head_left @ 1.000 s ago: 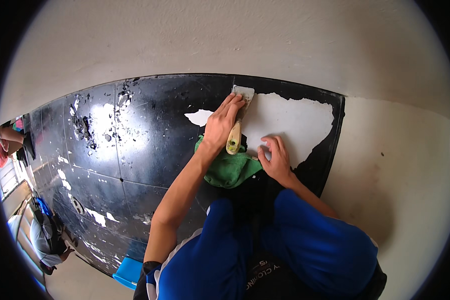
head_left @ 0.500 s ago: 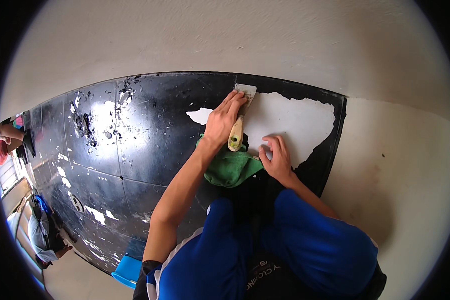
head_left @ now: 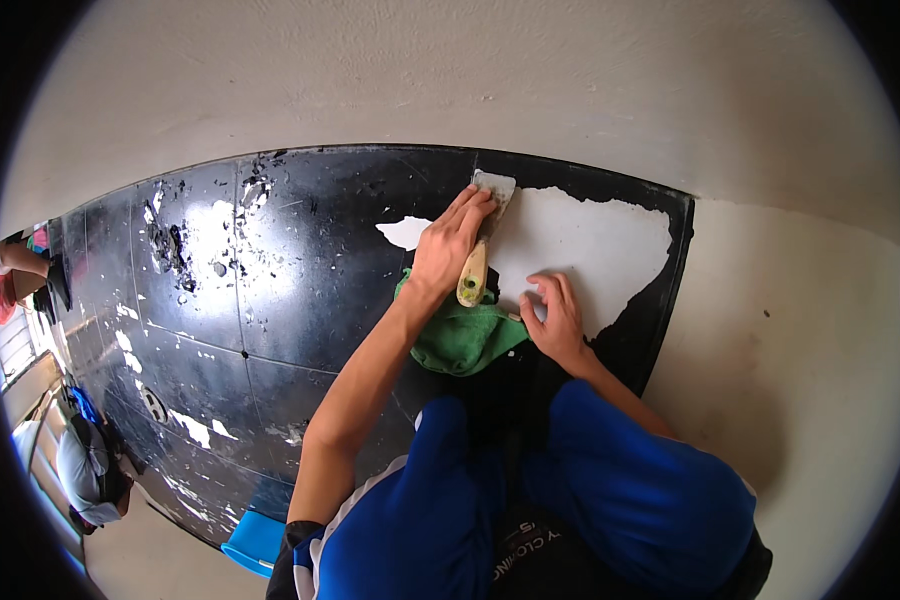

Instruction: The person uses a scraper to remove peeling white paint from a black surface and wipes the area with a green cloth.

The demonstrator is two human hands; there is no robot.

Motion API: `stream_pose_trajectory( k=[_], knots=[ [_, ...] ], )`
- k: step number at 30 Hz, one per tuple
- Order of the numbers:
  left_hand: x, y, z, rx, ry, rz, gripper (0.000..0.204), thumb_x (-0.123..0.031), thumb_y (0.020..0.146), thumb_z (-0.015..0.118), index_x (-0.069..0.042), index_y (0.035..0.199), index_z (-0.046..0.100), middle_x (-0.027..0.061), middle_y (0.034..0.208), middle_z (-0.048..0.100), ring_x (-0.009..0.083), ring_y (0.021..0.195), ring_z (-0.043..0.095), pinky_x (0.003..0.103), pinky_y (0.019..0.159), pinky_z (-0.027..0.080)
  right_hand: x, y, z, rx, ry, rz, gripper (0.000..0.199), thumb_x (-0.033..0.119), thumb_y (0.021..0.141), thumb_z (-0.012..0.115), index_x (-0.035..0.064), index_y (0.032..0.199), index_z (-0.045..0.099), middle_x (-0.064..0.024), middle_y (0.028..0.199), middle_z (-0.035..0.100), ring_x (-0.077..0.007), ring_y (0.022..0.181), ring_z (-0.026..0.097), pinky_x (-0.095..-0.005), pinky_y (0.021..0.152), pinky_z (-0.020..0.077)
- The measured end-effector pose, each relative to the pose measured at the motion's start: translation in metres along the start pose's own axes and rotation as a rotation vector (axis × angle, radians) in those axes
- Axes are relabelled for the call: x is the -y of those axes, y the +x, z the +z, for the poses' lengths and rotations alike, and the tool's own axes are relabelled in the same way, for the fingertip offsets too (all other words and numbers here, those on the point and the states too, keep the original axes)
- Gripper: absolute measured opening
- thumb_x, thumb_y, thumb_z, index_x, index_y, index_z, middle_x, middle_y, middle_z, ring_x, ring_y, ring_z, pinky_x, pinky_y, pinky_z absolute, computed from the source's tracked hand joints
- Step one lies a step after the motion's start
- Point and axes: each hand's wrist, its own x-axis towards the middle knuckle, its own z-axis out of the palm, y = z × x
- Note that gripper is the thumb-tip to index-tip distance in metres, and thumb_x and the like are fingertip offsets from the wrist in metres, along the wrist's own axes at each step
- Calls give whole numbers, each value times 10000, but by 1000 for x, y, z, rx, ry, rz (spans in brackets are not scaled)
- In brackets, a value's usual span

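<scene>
My left hand (head_left: 448,243) is closed on a scraper (head_left: 472,275), its fingers pressed along the flat metal blade near the black board's top edge. The scraper's worn wooden handle points down toward me, beside the palm. Under the blade, the black surface layer of the board (head_left: 330,315) borders a large bare white patch (head_left: 590,240). My right hand (head_left: 555,320) rests at the lower part of that patch, holding nothing, with fingers bent and apart. Between both hands lies a crumpled green cloth (head_left: 465,340), close to the right thumb.
Peeled spots and loose flakes (head_left: 170,250) mark the board's left side. A pale wall (head_left: 470,80) runs along its top edge. At lower left stands a blue plastic chair or stool (head_left: 254,543), partly hidden. People (head_left: 90,470) are at the far left rim.
The whole view has shifted very slightly. Both hands and the scraper keep nearly the same place on the board. A person at the left rim has moved a little.
</scene>
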Motion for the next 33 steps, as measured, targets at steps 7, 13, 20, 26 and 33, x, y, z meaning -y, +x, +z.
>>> stream_pose_trajectory(
  k=[7, 13, 20, 26, 33],
  knots=[
    [-1, 0, 2, 2, 3, 5, 406, 15, 885, 606, -14, 1288, 641, 153, 1438, 662, 356, 1422, 573, 444, 1094, 556, 1, 0, -1, -10, -9, -29, 309, 138, 946, 732, 32, 1218, 630, -150, 1098, 624, -320, 934, 663, -420, 783, 554],
    [2, 4, -2, 21, -34, -15, 411, 11, 884, 614, -16, 1294, 640, 153, 1440, 661, 351, 1428, 567, 445, 1100, 551, 3, 1, -2, -9, 14, -11, 311, 135, 944, 733, 32, 1217, 626, -153, 1100, 618, -319, 925, 657, -418, 777, 555],
    [-7, -6, -1, 12, -21, -31, 404, 8, 901, 602, -28, 1301, 647, 150, 1461, 651, 343, 1438, 559, 444, 1105, 548, 2, 1, -2, -13, -6, -41, 312, 130, 945, 733, 30, 1218, 620, -150, 1096, 611, -324, 907, 645, -414, 777, 551],
    [-10, -10, -1, 29, -3, -32, 381, 14, 935, 571, -29, 1306, 647, 143, 1466, 649, 332, 1455, 545, 441, 1109, 546, 6, 10, -8, 14, 93, -16, 314, 121, 944, 737, 33, 1221, 617, -140, 1042, 621, -303, 890, 649, -409, 761, 545],
    [-7, -8, 0, 29, 7, -24, 380, 1, 923, 584, -26, 1298, 643, 151, 1459, 649, 337, 1455, 543, 436, 1110, 545, 7, 21, -1, 31, -7, -1, 253, 103, 934, 731, 80, 1169, 640, -83, 954, 642, -261, 803, 659, -402, 686, 540]
  ],
)
